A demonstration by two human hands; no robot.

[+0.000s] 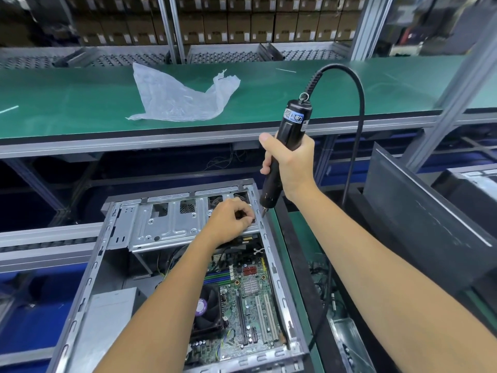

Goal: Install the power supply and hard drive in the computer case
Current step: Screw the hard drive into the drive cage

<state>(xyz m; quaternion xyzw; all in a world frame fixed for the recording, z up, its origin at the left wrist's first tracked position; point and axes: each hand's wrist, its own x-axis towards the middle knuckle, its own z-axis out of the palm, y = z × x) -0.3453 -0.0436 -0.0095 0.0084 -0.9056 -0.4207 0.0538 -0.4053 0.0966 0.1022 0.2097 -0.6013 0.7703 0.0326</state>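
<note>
Head view shows one open computer case (88,305) lying on its side at the near centre, with one motherboard (242,300) on its floor and one black CPU fan (207,313) near its left part. At the near left inside the case sits one grey box (107,327); whether it is the power supply cannot be told. Across the far end of the case spans one silver drive cage (161,224). Two bare hands reach in. The left hand (228,219) rests on the cage's right end, fingers curled and pinching something small and dark that cannot be made out. Just right of it, the right hand (290,165) is wrapped firmly round one black electric screwdriver (285,146), held nearly upright, its bit pointing down at the case's far right rail, just beside the left fingers. One black cable (360,109) loops from the tool's top. Farther off, one crumpled plastic bag (183,98) lies on the green bench (67,103).
</note>
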